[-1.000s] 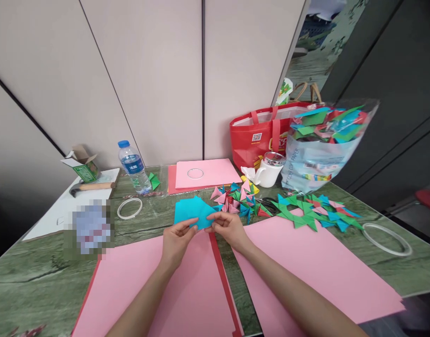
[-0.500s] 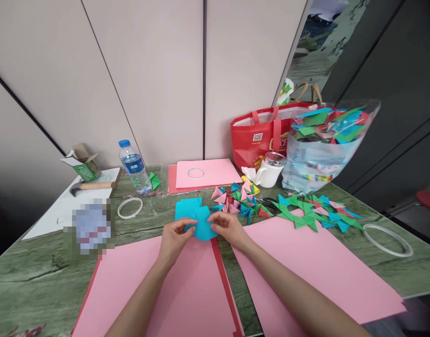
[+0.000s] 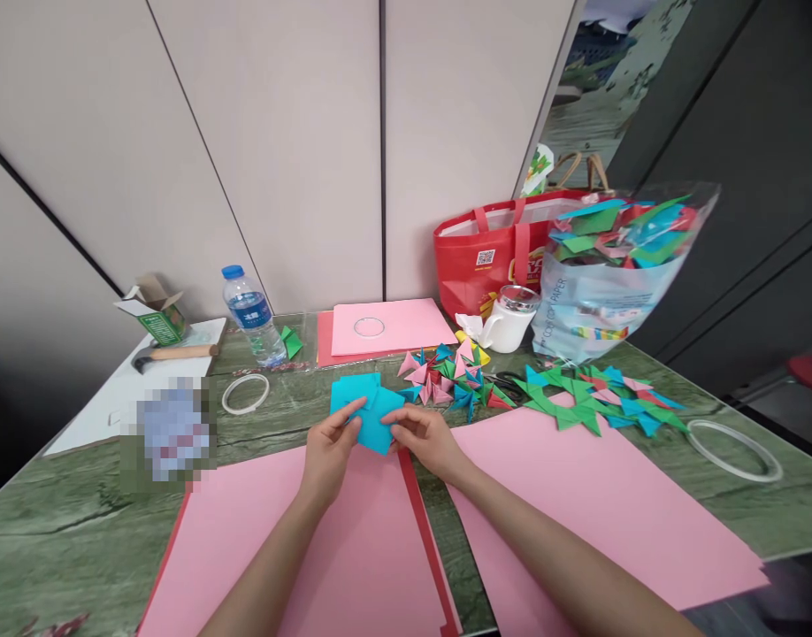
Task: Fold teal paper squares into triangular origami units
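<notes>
Between my two hands is a small square of blue paper [image 3: 379, 422], lying fairly flat and turned at an angle. My left hand [image 3: 331, 442] pinches its left side between thumb and fingers. At the right edge, my right hand [image 3: 423, 435] grips it the same way. More blue paper squares [image 3: 356, 386] lie just behind on the table, partly covered by the held sheet. Under my left forearm is a stack of pink paper [image 3: 359, 540] with a red sheet showing at its edge. Another pink stack [image 3: 578, 504] lies beneath my right forearm.
Folded paper pieces [image 3: 439, 376] and star-shaped paper rings [image 3: 569, 411] lie beyond my right hand. Behind stand a white mug [image 3: 509, 326], a red bag [image 3: 469, 265] and a plastic bag [image 3: 578, 305]. A water bottle [image 3: 252, 314], tape roll [image 3: 245, 394] and hammer [image 3: 177, 352] are leftward.
The blue square has gone from curved to flatter and has turned, with a corner now pointing down. Both hands have shifted their fingers slightly on its edges.
</notes>
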The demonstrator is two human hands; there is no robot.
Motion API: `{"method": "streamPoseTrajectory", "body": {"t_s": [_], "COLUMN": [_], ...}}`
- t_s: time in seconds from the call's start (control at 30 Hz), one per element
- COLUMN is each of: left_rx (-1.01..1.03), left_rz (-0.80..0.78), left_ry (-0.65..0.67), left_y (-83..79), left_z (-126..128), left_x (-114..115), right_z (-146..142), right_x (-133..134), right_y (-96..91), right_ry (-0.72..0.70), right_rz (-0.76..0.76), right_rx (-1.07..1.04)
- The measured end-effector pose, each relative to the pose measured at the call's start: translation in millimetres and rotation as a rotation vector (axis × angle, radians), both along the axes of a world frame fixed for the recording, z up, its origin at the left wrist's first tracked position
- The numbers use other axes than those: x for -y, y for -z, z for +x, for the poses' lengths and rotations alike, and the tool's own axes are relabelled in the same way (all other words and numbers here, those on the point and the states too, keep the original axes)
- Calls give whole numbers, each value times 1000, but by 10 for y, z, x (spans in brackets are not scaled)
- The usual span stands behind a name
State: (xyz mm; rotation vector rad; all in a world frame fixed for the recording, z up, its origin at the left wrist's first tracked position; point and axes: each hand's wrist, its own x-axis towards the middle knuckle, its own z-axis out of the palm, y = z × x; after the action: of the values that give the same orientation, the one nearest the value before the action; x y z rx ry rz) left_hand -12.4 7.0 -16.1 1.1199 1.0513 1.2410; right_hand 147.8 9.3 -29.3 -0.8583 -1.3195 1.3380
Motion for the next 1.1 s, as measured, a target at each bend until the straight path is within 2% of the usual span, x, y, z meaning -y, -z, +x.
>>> {"method": "streamPoseTrajectory", "body": {"t_s": [0.2, 0.4, 0.5, 0.7, 0.83, 1.1], "left_rx": [3, 52, 8, -131, -147, -101], "left_rz": [-5, -30, -25, 10, 17, 11], "left_ry": [-47, 52, 65, 28, 23, 42], "left_y": [-7, -40, -51, -82, -97, -62], "left_z": [-17, -8, 0, 53, 70, 97], "left_x": [-23, -7, 3, 52, 73, 75], "right_z": [37, 72, 71, -6, -56, -48], "right_x": [13, 18, 5, -1, 28, 29], "right_y": [-2, -29, -24, 24, 18, -6], "right_ry": [-25, 1, 11, 153, 157, 150], "right_rz": [140, 240, 197, 40, -30, -23], "right_rx": [172, 334, 301, 119, -7, -48]}}
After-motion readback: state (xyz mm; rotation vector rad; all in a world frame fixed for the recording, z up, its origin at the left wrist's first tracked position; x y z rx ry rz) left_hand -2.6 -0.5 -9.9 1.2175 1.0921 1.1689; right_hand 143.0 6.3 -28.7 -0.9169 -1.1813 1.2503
